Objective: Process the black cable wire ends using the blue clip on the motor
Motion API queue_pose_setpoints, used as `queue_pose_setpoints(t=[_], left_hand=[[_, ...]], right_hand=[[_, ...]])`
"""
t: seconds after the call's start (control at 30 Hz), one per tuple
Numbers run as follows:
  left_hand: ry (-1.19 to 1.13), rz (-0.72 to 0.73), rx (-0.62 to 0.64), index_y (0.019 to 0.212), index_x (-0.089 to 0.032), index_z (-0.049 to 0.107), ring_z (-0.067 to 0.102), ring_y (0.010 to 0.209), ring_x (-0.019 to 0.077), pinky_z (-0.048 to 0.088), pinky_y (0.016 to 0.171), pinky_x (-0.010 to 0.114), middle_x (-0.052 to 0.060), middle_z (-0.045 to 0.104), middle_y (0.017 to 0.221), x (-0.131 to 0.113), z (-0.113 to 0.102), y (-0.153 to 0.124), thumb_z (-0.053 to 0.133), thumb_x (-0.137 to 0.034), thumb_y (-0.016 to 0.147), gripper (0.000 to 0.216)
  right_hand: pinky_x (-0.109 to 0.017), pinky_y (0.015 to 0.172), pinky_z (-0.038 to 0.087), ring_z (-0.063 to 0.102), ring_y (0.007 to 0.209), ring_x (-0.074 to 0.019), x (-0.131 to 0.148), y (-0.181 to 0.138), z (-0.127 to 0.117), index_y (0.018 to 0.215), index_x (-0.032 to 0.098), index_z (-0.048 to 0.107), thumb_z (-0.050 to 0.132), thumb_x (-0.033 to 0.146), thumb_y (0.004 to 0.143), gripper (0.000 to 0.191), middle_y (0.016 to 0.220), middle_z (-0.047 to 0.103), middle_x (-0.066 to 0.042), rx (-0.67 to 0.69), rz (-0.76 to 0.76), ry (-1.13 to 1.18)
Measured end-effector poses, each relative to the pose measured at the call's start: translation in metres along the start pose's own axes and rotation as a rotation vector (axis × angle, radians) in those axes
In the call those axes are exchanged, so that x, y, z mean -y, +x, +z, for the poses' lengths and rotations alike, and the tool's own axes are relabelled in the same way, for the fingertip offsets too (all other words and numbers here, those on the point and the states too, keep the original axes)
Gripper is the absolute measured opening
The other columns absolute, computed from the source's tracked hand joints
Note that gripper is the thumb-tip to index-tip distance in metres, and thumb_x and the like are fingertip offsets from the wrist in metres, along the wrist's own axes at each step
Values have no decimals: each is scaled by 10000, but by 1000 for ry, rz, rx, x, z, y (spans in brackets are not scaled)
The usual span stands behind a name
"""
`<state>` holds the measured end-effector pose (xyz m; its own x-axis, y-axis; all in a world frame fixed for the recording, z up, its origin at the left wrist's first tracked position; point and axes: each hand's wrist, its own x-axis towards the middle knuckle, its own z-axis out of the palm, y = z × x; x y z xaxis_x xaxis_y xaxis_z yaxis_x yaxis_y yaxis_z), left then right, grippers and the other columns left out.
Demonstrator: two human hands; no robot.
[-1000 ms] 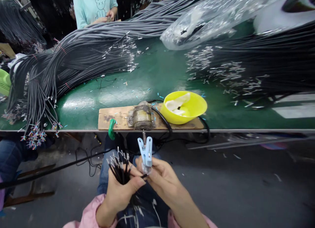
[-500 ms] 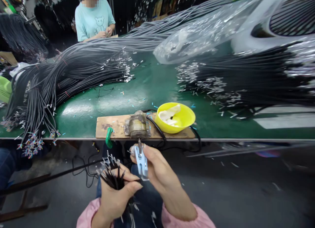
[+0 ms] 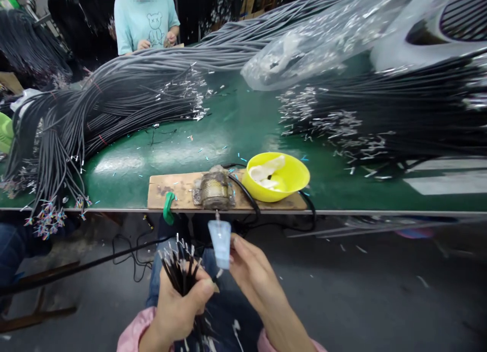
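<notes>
My left hand is closed around a bundle of black cables, their stripped, pale ends pointing up. A light blue clothespin-like clip, smeared by motion, hangs at the shaft of a small motor on the table edge. Just right of the clip is my right hand, its fingers stretched up and apart from the thumb, with nothing visible in it. Whether a fingertip touches the clip I cannot tell. A small whitish end shows near my left thumb.
The motor sits on a wooden board held by a green clamp. A yellow bowl with white pieces stands beside it. Cable bundles lie left and right on the green table. A person is across it.
The right hand has come off the clip and moved slightly right and down. The clip now looks broader and blurred. The left hand still grips its cables. The view has shifted a little.
</notes>
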<state>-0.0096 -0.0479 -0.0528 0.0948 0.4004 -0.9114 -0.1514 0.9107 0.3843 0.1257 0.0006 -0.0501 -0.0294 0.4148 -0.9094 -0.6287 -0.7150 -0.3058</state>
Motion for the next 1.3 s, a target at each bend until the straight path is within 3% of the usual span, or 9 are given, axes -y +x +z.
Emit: queue_pose_setpoints(t=[0.13, 0.27, 0.4, 0.5, 0.73, 0.87, 1.13, 1.23, 1.3], left_hand=[[-30, -67, 42, 697, -106, 630, 283, 321, 5, 221, 322, 151, -37, 394, 419, -22, 5, -18, 681, -510, 662, 409], [41, -61, 19, 910, -76, 688, 301, 341, 18, 228, 342, 162, -39, 410, 428, -38, 11, -25, 675, -454, 693, 437], [114, 0, -30, 716, -76, 700, 416, 468, 57, 349, 449, 184, 20, 533, 529, -41, 13, -24, 655, -428, 713, 355], [130, 44, -86, 654, -90, 657, 442, 568, 69, 402, 557, 186, 18, 541, 592, -40, 12, -23, 679, -398, 689, 310], [58, -35, -9, 685, -146, 533, 328, 412, 28, 301, 382, 176, -27, 380, 543, -35, 8, -26, 632, -553, 690, 419], [10, -105, 58, 651, -166, 533, 277, 393, 23, 231, 379, 184, -26, 342, 483, -35, 8, -25, 616, -575, 702, 420], [-74, -192, 37, 646, -184, 487, 219, 367, 21, 173, 373, 194, -56, 273, 446, -29, 15, -27, 593, -606, 701, 439], [-72, -87, 46, 630, -182, 462, 279, 385, 25, 232, 397, 197, -44, 316, 468, -28, 21, -28, 644, -572, 676, 433], [-43, 8, 21, 595, -173, 433, 332, 415, 33, 277, 421, 201, -31, 359, 500, -28, 24, -28, 680, -532, 659, 440]], right_hand=[[-177, 545, 377, 426, 575, -68, -5, -12, -7, 609, 110, 545, 659, 549, 658, 456, 599, 469, -12, 30, -152, -331], [-202, 651, 418, 516, 746, -131, 0, -22, 2, 749, 135, 659, 659, 502, 680, 374, 767, 577, -63, 152, -500, -686], [-196, 696, 410, 514, 760, -118, 3, -27, 13, 756, 168, 666, 656, 290, 732, 125, 773, 610, -40, 98, -728, -860], [-182, 675, 417, 525, 719, -100, -3, -26, 14, 655, 148, 637, 631, 243, 759, 141, 708, 599, -35, 85, -667, -719], [-156, 549, 406, 478, 578, -66, -21, -21, 13, 630, 149, 631, 689, 412, 682, 275, 623, 515, -16, 170, -241, -99], [-157, 528, 401, 434, 542, -56, -23, -21, 8, 668, 138, 635, 686, 383, 686, 251, 615, 506, -13, 166, -156, -122], [-130, 592, 442, 532, 657, -71, -10, -24, 8, 744, 138, 658, 663, 332, 724, 196, 723, 572, -39, 136, -387, -382], [-134, 524, 424, 495, 550, -53, -15, -27, 12, 784, 144, 614, 602, 348, 781, 205, 635, 547, -11, 137, -401, -348], [-137, 500, 406, 481, 537, -54, -20, -29, 15, 756, 147, 572, 553, 274, 817, 142, 607, 522, 0, 62, -553, -434]])
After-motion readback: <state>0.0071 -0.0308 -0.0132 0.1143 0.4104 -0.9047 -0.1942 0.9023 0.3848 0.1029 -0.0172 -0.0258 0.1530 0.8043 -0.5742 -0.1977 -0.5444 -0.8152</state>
